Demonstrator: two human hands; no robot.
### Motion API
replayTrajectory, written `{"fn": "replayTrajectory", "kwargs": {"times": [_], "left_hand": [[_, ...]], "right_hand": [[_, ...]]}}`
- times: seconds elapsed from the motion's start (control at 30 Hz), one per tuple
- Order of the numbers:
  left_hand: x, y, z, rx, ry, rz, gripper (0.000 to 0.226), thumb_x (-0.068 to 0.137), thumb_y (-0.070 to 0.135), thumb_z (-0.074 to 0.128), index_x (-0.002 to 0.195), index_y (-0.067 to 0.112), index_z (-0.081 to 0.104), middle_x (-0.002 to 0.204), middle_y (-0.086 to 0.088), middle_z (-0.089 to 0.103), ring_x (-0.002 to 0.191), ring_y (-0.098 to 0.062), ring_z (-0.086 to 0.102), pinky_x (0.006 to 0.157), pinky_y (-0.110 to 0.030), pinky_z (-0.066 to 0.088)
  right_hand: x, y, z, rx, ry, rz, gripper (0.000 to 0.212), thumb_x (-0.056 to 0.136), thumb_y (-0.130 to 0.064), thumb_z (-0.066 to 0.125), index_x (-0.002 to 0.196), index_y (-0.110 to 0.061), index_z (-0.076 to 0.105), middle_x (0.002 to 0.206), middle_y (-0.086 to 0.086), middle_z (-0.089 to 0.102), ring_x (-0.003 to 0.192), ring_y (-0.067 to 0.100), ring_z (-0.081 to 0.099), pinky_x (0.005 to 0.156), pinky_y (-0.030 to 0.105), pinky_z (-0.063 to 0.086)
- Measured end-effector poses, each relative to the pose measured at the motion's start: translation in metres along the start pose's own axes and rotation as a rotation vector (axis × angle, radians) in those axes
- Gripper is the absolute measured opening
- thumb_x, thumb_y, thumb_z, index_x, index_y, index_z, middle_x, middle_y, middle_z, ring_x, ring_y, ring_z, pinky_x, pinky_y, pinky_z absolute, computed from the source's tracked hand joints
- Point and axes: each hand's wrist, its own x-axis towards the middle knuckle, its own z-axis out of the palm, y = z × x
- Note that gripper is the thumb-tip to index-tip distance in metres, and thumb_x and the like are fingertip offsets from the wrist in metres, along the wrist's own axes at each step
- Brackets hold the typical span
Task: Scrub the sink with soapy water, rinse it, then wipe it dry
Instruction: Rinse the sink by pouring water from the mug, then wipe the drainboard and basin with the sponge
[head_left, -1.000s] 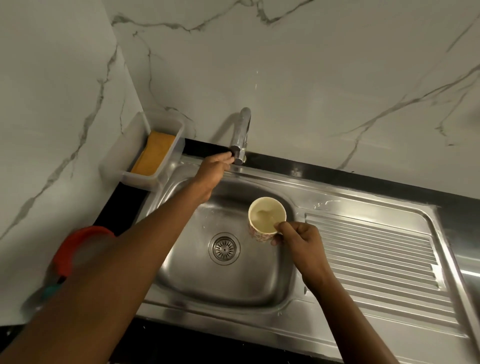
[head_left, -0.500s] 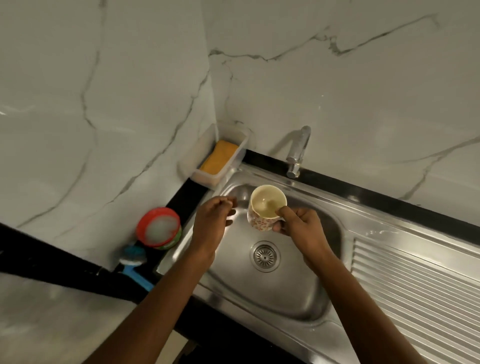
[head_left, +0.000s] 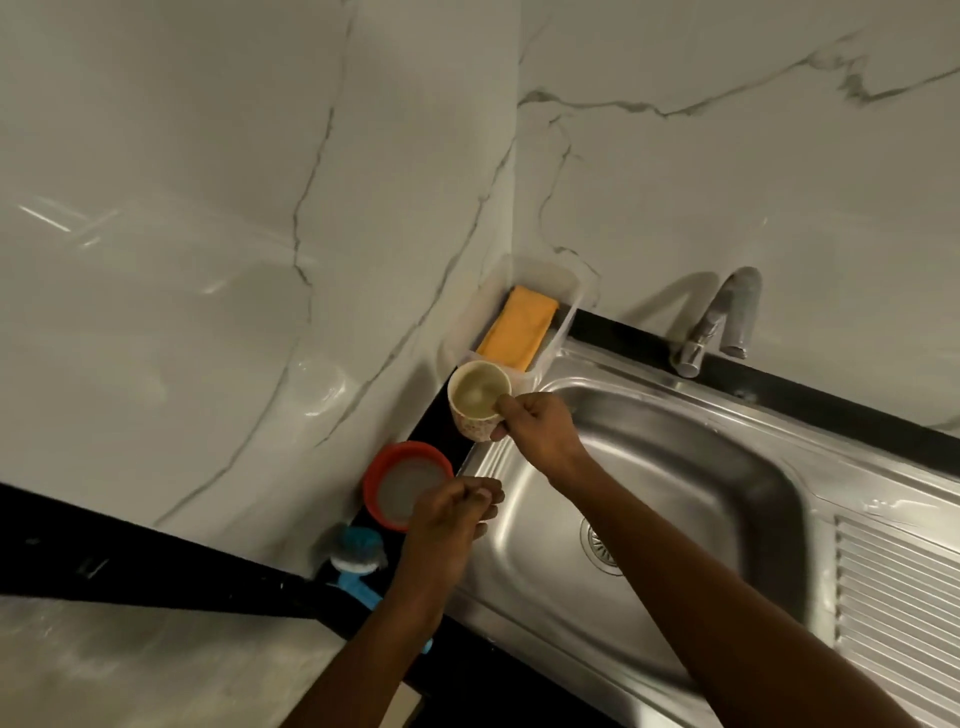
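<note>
My right hand (head_left: 537, 431) grips a patterned cup (head_left: 475, 400) by its rim and side; the cup holds cloudy liquid and sits over the black counter strip left of the steel sink (head_left: 691, 478). My left hand (head_left: 452, 514) hovers with loosely curled fingers at the sink's left edge, beside a red round tub (head_left: 400, 483) of pale paste, and holds nothing I can see. A blue-handled scrub brush (head_left: 358, 561) lies on the counter just below the tub. The sink basin has a drain (head_left: 600, 545), partly hidden by my right forearm.
A clear tray (head_left: 563, 312) in the corner holds a folded orange cloth (head_left: 517, 330). The chrome tap (head_left: 719, 322) stands behind the basin with no water running. A ribbed draining board (head_left: 898, 613) lies to the right. Marble walls close in on the left and back.
My right hand carried the cup from over the basin leftward to the counter strip. My left hand left the tap and moved down-left to beside the red tub. The view swung left.
</note>
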Motion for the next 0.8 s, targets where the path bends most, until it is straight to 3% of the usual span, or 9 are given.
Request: {"fn": "replayTrajectory", "kwargs": {"times": [0.2, 0.43, 0.63, 0.7, 0.8], "left_hand": [[0.004, 0.006, -0.02, 0.048, -0.045, 0.021, 0.024, 0.103, 0.013, 0.058, 0.097, 0.021, 0.08, 0.098, 0.006, 0.08, 0.099, -0.014, 0.075, 0.092, -0.03, 0.059], [0.01, 0.006, -0.024, 0.055, -0.098, -0.009, 0.023, 0.104, 0.014, 0.057, 0.099, 0.022, 0.078, 0.1, 0.006, 0.08, 0.1, -0.011, 0.074, 0.088, -0.025, 0.058], [0.012, 0.005, -0.024, 0.007, -0.116, -0.038, 0.023, 0.105, 0.013, 0.057, 0.103, 0.019, 0.079, 0.102, 0.002, 0.081, 0.102, -0.014, 0.075, 0.089, -0.026, 0.059], [0.015, 0.005, -0.024, -0.021, -0.12, -0.067, 0.023, 0.104, 0.011, 0.057, 0.102, 0.018, 0.079, 0.101, 0.0, 0.081, 0.102, -0.016, 0.075, 0.085, -0.024, 0.058], [0.021, 0.003, -0.025, -0.019, -0.116, -0.084, 0.021, 0.104, 0.013, 0.059, 0.1, 0.018, 0.079, 0.097, 0.002, 0.081, 0.097, -0.013, 0.074, 0.077, -0.017, 0.054]], "right_hand": [[0.022, 0.001, 0.034, -0.06, -0.042, 0.023, 0.047, 0.101, -0.037, 0.056, 0.072, -0.009, 0.079, 0.07, 0.004, 0.076, 0.077, 0.021, 0.072, 0.082, 0.042, 0.058], [0.025, -0.002, 0.046, -0.129, -0.044, 0.01, 0.044, 0.1, -0.033, 0.058, 0.077, 0.0, 0.077, 0.076, 0.017, 0.074, 0.078, 0.034, 0.07, 0.077, 0.049, 0.058], [0.029, 0.0, 0.045, -0.211, -0.058, 0.001, 0.042, 0.101, -0.034, 0.059, 0.079, -0.003, 0.077, 0.077, 0.015, 0.075, 0.076, 0.03, 0.071, 0.076, 0.049, 0.059], [0.028, -0.004, 0.041, -0.372, -0.057, -0.076, 0.043, 0.099, -0.042, 0.062, 0.078, -0.007, 0.075, 0.071, 0.01, 0.072, 0.064, 0.022, 0.068, 0.069, 0.045, 0.059], [0.023, -0.018, 0.027, -0.699, 0.051, -0.235, 0.045, 0.098, -0.054, 0.059, 0.08, -0.016, 0.072, 0.072, 0.0, 0.069, 0.063, 0.013, 0.065, 0.059, 0.033, 0.057]]}}
